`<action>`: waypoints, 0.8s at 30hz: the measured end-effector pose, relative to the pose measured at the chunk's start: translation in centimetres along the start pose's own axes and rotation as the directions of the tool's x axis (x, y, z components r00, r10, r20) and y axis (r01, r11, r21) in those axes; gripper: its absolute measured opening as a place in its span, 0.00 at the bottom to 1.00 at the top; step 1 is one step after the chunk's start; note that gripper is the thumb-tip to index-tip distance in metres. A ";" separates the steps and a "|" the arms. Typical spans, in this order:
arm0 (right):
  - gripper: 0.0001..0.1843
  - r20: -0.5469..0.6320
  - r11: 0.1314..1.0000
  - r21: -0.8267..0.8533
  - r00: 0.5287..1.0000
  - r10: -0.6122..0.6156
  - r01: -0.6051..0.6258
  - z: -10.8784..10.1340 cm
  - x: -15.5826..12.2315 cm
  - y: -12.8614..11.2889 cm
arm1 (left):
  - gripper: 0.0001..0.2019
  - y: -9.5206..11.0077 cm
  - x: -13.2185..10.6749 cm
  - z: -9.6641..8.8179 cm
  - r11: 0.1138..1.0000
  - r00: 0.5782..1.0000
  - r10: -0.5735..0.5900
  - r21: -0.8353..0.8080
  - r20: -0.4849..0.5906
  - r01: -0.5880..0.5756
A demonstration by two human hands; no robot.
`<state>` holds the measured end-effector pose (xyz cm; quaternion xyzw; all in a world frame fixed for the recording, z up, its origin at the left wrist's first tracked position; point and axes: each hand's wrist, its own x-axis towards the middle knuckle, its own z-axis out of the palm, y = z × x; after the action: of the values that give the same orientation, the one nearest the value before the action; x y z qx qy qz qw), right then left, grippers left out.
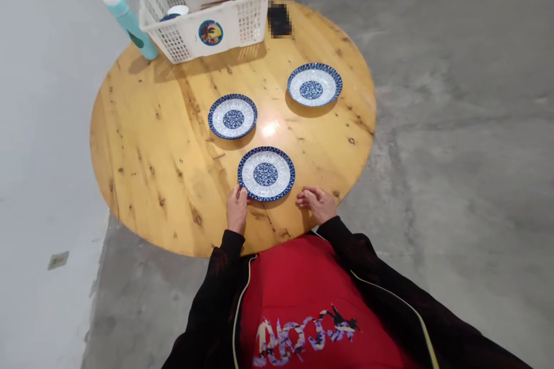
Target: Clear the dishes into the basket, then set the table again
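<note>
Fingers [240, 191] of left hand [237, 207] lie flat, touching nearest plate [265, 173]; right hand [317, 203] rests loosely curled, empty; white basket [190, 34], upper frame, apparently holds a cup [178, 10].

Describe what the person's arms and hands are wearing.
Both hands, left hand and right hand, are bare: no gloves, no visible rings or watch. Long black sleeves reach the wrists, part of an open jacket with pale piping over a red printed top.

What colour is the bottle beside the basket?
The bottle is teal with a white cap, shown best in the head view.
</note>
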<state>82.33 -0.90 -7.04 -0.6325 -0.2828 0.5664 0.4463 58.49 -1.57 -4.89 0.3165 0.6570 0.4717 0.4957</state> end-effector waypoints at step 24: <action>0.27 0.029 0.999 -0.029 0.999 0.046 -0.045 -3.6 -5.7 3.7 | 0.26 -2.3 -8.4 -6.7 0.995 0.964 -0.093 -0.070 -0.249 0.078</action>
<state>84.11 -8.34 -7.76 -0.6366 -0.2829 0.5816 0.4201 54.85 -11.82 -3.66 0.2108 0.7133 0.5056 0.4372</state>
